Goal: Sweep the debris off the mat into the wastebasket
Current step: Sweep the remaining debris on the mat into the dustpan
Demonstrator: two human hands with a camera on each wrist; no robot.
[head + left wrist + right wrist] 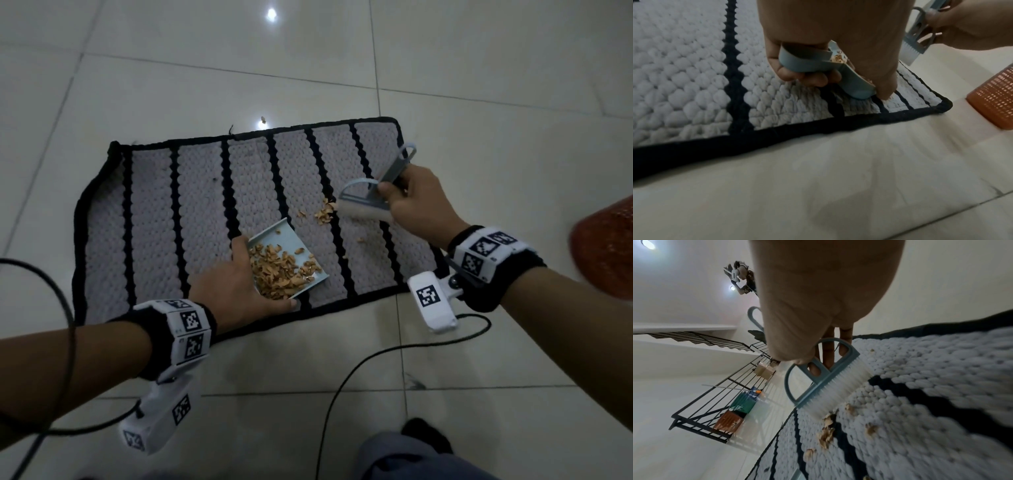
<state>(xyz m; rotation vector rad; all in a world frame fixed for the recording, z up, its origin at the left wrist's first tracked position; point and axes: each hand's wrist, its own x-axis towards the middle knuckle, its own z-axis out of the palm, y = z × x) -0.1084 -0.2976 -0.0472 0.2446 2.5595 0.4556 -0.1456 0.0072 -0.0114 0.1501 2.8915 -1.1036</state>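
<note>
Pale shiny floor tiles (342, 51), with a bumpy grey mat (154, 219) striped in black. Left hand (236, 284) curled round a smooth blue dustpan (291, 250), tipped on the mat and heaped with dry tan debris (277, 270). Right hand (418, 202) wrapped round a small blue brush (363, 205) with soft white bristles, just right of a few loose bits (323, 210). Best to keep the pan lip flat and flick short strokes left. Orange mesh wastebasket (606, 246) at the right.
</note>
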